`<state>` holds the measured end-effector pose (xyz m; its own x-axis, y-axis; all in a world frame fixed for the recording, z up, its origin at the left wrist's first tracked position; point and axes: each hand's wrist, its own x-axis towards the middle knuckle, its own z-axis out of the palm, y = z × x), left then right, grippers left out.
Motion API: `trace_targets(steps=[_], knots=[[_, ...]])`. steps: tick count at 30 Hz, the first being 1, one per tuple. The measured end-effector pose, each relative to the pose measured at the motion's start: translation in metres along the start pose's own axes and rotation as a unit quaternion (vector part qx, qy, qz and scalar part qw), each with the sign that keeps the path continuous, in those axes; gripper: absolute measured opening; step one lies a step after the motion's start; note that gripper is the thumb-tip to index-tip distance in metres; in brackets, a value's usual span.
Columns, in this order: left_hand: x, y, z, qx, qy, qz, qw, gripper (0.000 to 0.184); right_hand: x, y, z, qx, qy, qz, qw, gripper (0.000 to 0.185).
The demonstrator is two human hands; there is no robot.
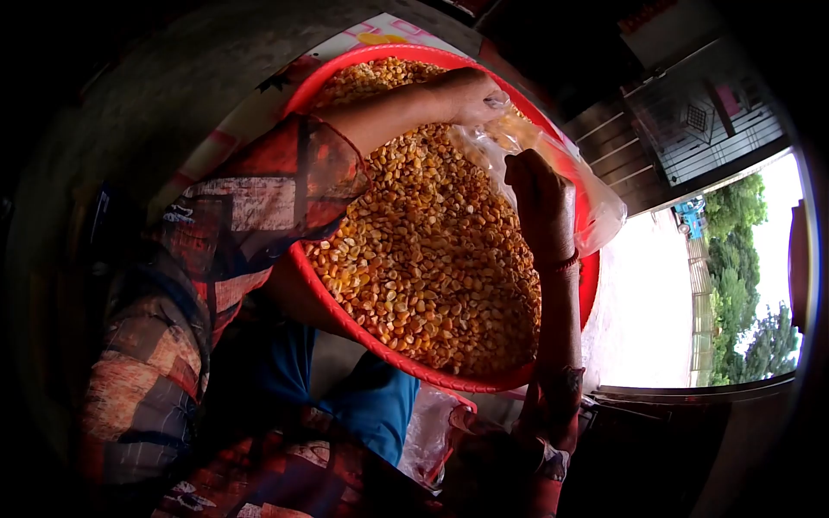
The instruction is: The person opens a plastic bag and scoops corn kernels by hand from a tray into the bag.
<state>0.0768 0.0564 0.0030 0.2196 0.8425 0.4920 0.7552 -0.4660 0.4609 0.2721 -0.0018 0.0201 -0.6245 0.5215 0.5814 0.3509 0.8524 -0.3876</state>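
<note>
A wide red basin (pixel 345 324) is heaped with loose yellow-orange corn kernels (pixel 432 259). Over its far right side lies a clear plastic bag (pixel 602 207), crumpled and partly resting on the rim. My left hand (pixel 477 95) reaches across the corn, its fingers closed on the bag's upper edge. Lower and to the right, my right hand (pixel 541 186) is curled into a grip at the bag's near edge; its fingertips are mostly hidden. Some yellow shows through the bag, but its contents are hard to make out.
The basin stands on a patterned white-and-pink surface (pixel 393 30). Below its near rim, another plastic bag (pixel 426 432) shows beside my blue-clad leg (pixel 376 401). A bright doorway (pixel 648 302) opens at the right, with a metal gate (pixel 712 112) above it in view.
</note>
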Motion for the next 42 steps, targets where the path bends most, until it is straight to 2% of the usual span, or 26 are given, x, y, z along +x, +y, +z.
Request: trace_targets(steps=[1, 3, 6, 10, 12, 16, 18, 19, 21, 25, 27, 31, 33, 36, 40, 42], knots=[[0.0, 0.0, 0.001, 0.0, 0.0, 0.001, 1.0, 0.019, 0.0, 0.012, -0.004, 0.019, 0.025, 0.044, 0.999, 0.016], [-0.002, 0.001, 0.002, -0.021, 0.024, 0.002, 0.999, 0.018, -0.001, 0.031, -0.013, -0.046, 0.083, 0.057, 0.994, 0.018], [-0.003, 0.002, -0.001, -0.032, 0.014, 0.0, 0.999, 0.017, -0.006, 0.053, -0.02, -0.076, 0.093, 0.112, 0.986, 0.02], [-0.005, 0.005, -0.003, -0.029, 0.012, -0.005, 0.999, 0.018, -0.009, 0.059, -0.018, -0.075, 0.081, 0.095, 0.989, 0.017], [-0.005, 0.006, -0.004, -0.024, 0.011, -0.003, 1.0, 0.018, -0.007, 0.054, -0.014, -0.087, 0.073, 0.027, 0.993, 0.014], [-0.004, 0.003, -0.002, -0.025, 0.007, -0.001, 1.0, 0.019, -0.004, 0.014, 0.003, -0.04, -0.03, -0.018, 0.999, 0.008], [-0.004, 0.002, 0.0, -0.026, 0.034, 0.033, 0.999, 0.031, -0.003, 0.004, 0.016, -0.005, -0.084, -0.043, 0.996, 0.007], [-0.004, 0.001, 0.001, -0.026, 0.035, 0.032, 0.999, 0.031, -0.002, -0.001, 0.018, -0.035, -0.111, -0.099, 0.988, 0.008], [-0.004, 0.0, 0.001, -0.045, 0.043, 0.044, 0.997, 0.031, -0.002, -0.002, 0.025, -0.025, -0.125, -0.114, 0.985, 0.01], [-0.004, 0.001, -0.001, -0.039, 0.038, 0.033, 0.998, 0.031, -0.003, -0.001, 0.026, -0.001, -0.154, -0.103, 0.983, 0.01], [-0.002, 0.001, -0.001, -0.017, 0.006, -0.008, 1.0, 0.018, -0.004, -0.003, 0.026, 0.002, -0.163, -0.083, 0.983, 0.01], [-0.002, -0.002, 0.001, -0.014, 0.01, 0.007, 1.0, 0.017, -0.005, -0.009, 0.023, -0.013, -0.234, -0.088, 0.968, 0.012], [-0.001, -0.003, 0.002, -0.021, 0.001, 0.007, 1.0, 0.017, -0.007, -0.016, 0.023, 0.007, -0.273, -0.037, 0.961, 0.015], [0.0, -0.003, 0.001, -0.018, -0.004, 0.004, 1.0, 0.017, -0.008, -0.02, 0.023, 0.018, -0.306, -0.056, 0.95, 0.017], [0.001, -0.003, 0.002, -0.045, -0.03, -0.031, 0.998, 0.017, -0.01, -0.028, 0.021, 0.058, -0.304, -0.031, 0.95, 0.017], [-0.002, -0.001, 0.003, -0.057, 0.017, 0.014, 0.998, 0.021, -0.01, -0.027, 0.022, 0.032, -0.304, -0.035, 0.951, 0.018]])
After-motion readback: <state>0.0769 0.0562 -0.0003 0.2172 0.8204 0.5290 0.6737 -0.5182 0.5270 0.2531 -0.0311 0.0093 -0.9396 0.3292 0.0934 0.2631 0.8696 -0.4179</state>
